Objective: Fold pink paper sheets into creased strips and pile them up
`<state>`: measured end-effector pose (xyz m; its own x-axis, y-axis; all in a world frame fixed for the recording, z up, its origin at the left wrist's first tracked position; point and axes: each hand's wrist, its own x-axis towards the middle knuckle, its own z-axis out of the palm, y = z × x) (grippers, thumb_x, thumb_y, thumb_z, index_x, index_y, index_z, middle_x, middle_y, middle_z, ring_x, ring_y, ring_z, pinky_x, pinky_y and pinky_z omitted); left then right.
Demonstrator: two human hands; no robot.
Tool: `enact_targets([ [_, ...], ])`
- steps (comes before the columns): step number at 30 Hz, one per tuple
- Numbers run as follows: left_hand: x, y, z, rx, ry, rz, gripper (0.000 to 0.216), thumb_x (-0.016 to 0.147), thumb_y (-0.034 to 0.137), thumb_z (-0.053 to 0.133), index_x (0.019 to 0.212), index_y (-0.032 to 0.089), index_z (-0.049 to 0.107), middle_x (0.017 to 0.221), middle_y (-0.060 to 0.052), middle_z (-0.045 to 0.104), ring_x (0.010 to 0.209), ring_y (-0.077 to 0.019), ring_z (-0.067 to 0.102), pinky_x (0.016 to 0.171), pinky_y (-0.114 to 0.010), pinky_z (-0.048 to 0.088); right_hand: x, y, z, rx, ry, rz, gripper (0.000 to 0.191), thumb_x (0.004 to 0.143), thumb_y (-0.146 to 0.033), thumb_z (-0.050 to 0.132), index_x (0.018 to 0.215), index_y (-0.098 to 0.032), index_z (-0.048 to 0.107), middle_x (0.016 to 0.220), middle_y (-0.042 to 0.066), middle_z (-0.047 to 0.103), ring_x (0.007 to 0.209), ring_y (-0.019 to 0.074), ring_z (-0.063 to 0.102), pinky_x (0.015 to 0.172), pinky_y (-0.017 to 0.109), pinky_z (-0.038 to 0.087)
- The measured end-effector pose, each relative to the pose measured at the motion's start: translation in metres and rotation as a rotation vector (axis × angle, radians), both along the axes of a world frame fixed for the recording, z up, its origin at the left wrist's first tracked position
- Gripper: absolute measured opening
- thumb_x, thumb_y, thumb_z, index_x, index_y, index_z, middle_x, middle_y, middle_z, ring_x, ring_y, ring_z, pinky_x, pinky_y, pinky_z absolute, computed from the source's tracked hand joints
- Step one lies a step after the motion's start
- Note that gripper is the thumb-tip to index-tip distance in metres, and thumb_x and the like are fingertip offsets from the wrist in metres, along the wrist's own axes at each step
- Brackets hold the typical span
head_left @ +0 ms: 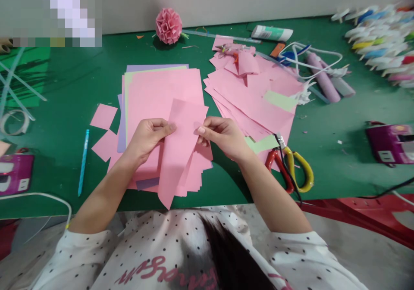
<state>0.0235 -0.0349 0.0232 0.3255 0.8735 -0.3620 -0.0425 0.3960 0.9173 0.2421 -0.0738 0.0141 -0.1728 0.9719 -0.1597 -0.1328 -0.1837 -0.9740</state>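
Observation:
Between my two hands is a long piece of pink paper point(183, 139), raised over a stack of paper and curling at its lower end. My left hand point(152, 135) pinches its left edge between thumb and fingers. On the opposite edge, the thumb and fingertips of my right hand point(221, 135) close on the paper near its upper right corner. Beneath lies the paper stack point(152, 87), mostly pink with green and purple sheets showing at the edges. Two small pink squares point(104, 116) rest left of it.
Right of the stack, pink sheets and scraps point(239, 96) spread out, with red-and-yellow-handled scissors point(291, 169) at their lower edge. A blue pen point(84, 163) lies left. Behind stands a pink folded-paper ball point(168, 26). Purple boxes point(391, 143) and a tape roll point(14, 122) sit toward the sides.

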Motion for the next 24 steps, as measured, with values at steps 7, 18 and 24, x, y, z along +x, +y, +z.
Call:
enact_targets([
  [7, 0.0006, 0.0002, -0.0002, 0.005, -0.027, 0.003, 0.038, 0.062, 0.042, 0.095, 0.062, 0.016, 0.067, 0.064, 0.002, 0.060, 0.058, -0.0084, 0.054, 0.056, -0.022, 0.044, -0.0010, -0.0002, -0.0030, -0.008, 0.020, 0.014, 0.038, 0.078, -0.053, 0.083, 0.074, -0.020, 0.067, 0.060, -0.002, 0.070, 0.050, 0.0107, 0.064, 0.051, 0.023, 0.055],
  [18, 0.0014, -0.0015, -0.0049, 0.102, 0.044, 0.050, 0.037, 0.065, 0.046, 0.093, 0.067, 0.017, 0.070, 0.066, 0.001, 0.064, 0.061, -0.0106, 0.057, 0.060, -0.025, 0.046, -0.0051, -0.0010, 0.0019, -0.020, -0.043, 0.039, 0.043, 0.076, -0.055, 0.083, 0.068, -0.019, 0.061, 0.058, -0.001, 0.068, 0.050, 0.0100, 0.062, 0.050, 0.022, 0.052],
  [24, 0.0004, -0.0012, 0.0015, 0.009, -0.013, -0.049, 0.038, 0.071, 0.048, 0.089, 0.069, 0.015, 0.072, 0.071, -0.001, 0.065, 0.066, -0.0105, 0.059, 0.064, -0.024, 0.048, -0.0015, 0.0006, 0.0012, 0.014, -0.009, -0.059, 0.042, 0.078, -0.053, 0.083, 0.066, -0.019, 0.061, 0.057, -0.002, 0.067, 0.048, 0.0085, 0.060, 0.050, 0.021, 0.050],
])
